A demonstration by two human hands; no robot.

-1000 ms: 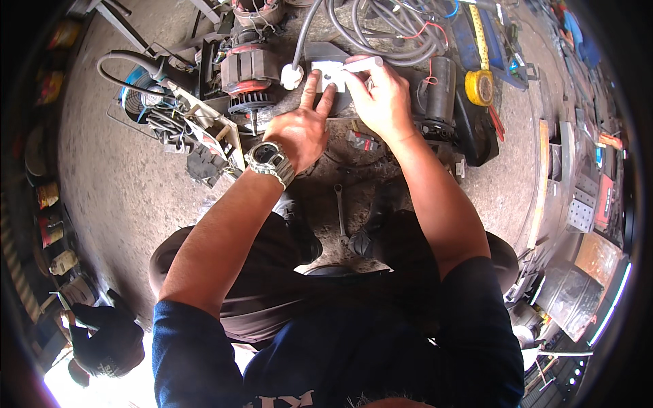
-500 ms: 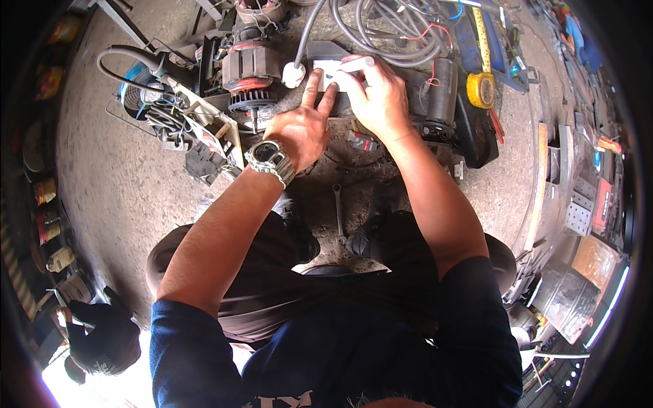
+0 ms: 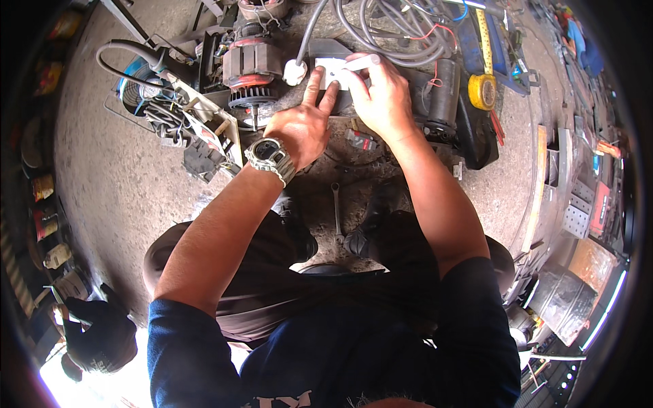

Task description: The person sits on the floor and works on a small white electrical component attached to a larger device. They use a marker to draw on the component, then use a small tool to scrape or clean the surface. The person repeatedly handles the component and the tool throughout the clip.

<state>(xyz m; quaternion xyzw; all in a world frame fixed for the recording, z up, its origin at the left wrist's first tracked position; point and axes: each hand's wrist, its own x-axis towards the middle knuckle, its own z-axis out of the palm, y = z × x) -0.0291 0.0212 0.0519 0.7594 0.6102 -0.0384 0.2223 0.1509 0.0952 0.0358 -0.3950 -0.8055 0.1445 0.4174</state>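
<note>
My left hand [image 3: 299,127]: two fingers spread, resting on white rectangular card [image 3: 330,66] with small dark spot, far centre, over dark flat plate [image 3: 328,47]. My right hand [image 3: 384,96]: pinching white pen-like stick [image 3: 362,62], left end at card; contact, cannot tell. White plug [image 3: 294,72] left, dark-grey metal cylinder [image 3: 444,94] right, silver wrench [image 3: 337,209] near, between black shoes [image 3: 360,239].

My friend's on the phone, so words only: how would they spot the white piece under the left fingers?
Upper middle, find the left hand, wearing a chunky wristwatch. Two of that hand's fingers spread onto the white piece, beside the whitish stick in the right hand. It is flat and straight-edged, unlike the rounded white cable end to its left.
</note>
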